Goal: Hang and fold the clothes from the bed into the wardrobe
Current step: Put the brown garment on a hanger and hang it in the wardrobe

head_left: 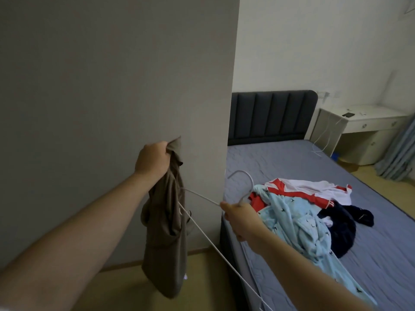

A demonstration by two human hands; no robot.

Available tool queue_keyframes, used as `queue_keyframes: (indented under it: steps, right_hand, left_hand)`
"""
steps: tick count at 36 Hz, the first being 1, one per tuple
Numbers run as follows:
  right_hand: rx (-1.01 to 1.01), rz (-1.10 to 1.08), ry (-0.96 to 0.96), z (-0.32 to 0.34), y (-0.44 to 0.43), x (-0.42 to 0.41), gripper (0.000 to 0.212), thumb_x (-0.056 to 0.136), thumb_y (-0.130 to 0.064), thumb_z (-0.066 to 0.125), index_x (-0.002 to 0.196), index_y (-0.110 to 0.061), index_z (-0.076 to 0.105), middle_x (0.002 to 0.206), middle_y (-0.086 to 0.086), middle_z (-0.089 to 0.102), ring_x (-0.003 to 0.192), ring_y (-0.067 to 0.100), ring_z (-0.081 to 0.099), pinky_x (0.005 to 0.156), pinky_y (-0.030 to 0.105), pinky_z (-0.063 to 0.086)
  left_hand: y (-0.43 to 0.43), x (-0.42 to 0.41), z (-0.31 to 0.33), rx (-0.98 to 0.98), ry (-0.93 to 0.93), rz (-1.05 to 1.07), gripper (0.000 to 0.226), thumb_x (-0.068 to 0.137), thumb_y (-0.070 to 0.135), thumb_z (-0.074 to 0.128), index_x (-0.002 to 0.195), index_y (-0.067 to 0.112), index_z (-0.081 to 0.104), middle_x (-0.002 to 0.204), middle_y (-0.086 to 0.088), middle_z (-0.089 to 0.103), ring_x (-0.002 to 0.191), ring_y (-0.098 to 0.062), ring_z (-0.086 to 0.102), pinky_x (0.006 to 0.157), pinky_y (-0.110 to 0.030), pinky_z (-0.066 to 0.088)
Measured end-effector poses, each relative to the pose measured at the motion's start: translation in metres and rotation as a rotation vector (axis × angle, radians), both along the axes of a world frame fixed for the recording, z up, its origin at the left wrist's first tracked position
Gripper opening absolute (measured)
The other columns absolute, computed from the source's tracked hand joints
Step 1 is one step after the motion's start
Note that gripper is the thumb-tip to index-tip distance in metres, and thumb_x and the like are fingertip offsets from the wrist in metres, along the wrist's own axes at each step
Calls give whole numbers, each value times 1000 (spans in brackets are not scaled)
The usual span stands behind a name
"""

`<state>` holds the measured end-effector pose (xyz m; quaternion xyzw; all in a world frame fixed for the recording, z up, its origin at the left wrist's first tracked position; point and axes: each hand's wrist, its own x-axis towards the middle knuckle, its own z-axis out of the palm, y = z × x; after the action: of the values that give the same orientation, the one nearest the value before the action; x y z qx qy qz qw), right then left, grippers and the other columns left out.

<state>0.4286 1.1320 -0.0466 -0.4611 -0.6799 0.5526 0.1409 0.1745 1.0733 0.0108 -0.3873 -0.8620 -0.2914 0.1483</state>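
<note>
Brown garment (167, 232) gripped in left fingers (163, 146), white hanger (251, 181) in right fingers (226, 207), seemingly half-hidden.

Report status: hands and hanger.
Left hand grips brown garment. Right hand holds white hanger, tip against garment. Clothes pile on bed. No obstruction visible.

clothes (298, 212) on bed (381, 243), desk (368, 122) behind

- brown garment (166, 232) — soft, matt cloth, limp
- hanger (244, 197) — thin, smooth, white-coated
- bed sheet (336, 167) — matt quilted cloth
- headboard (269, 115) — padded matt fabric
- pale blue robe (298, 225) — fluffy, fleece-like
- grey panel (112, 86) — smooth, matt
</note>
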Motion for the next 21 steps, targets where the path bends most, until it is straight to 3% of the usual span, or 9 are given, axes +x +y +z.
queue_keyframes:
  steps: [2,6,11,17,19,21]
  right_hand:
    - [11,5,10,0,-3,-4,37,98,-40,53,70,-16,57,51,-4,45,46,12,43,46,23,37]
    - [44,61,95,-2,-7,-10,25,101,-34,48,87,-24,66,55,-1,48,43,12,45,42,23,38]
    - [43,61,208,-2,-8,-17,15,101,-35,50,101,-28,64,57,-1,48,43,11,44,39,21,36]
    - [-61,13,308,3,-10,-29,13,100,-35,54,112,-34,56,51,-5,44,43,8,41,41,23,36]
    - [-87,37,344,6,-9,-33,17,100,-32,54,116,-38,53,50,-8,48,42,7,41,40,23,36]
    - [-101,76,387,10,-11,-39,15,102,-28,51,112,-39,54,47,-10,52,39,5,44,39,21,36]
  left_hand:
    - [-4,6,7,-16,99,-25,29,94,11,49,66,16,42,72,-10,54,53,-18,38,47,-27,20]
    - [-11,17,20,-73,190,-32,31,89,15,53,61,18,41,65,1,42,53,-22,39,47,-26,17]
    - [-12,22,24,-42,-30,-139,33,89,17,56,57,19,46,59,0,47,61,-28,50,55,-29,32]
    - [-13,43,27,76,-191,-248,41,90,14,55,51,15,41,49,7,43,60,-24,48,52,-32,30]
    - [-19,51,32,59,-222,-365,34,89,17,55,56,14,51,52,7,53,60,-20,53,50,-27,40]
    - [-25,64,37,8,-239,-515,25,87,24,52,69,13,65,65,3,67,67,-21,63,59,-27,48]
